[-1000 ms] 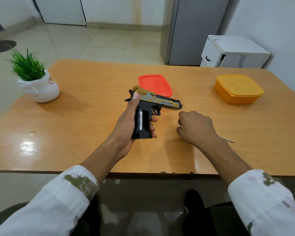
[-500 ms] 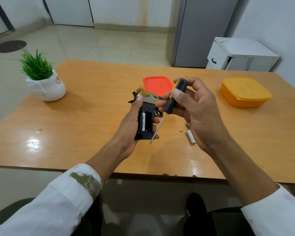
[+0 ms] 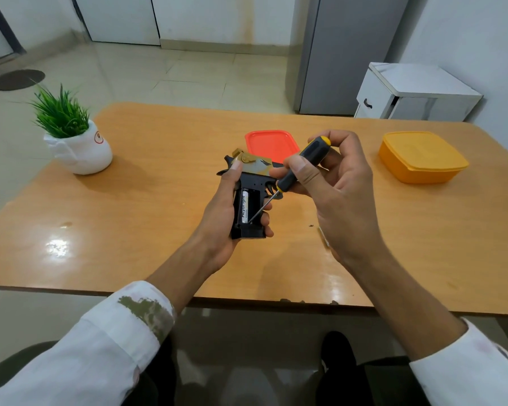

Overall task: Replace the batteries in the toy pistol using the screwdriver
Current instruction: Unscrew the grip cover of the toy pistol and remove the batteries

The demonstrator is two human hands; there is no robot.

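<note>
Since the earlier frame the right hand had tilted the screwdriver inward, so that its tip, which had hung off the grip's edge, lay inside the open compartment. Above the wooden table, which carried a potted plant, a yellow container and an orange lid, the left hand was wrapped round the grip of the toy pistol, holding it off the tabletop with the battery bay facing up, while the right hand pinched the black-and-yellow handle between thumb and curled fingers. The thin shaft's tip sat at the lower end of the single battery seated in the left slot.
</note>
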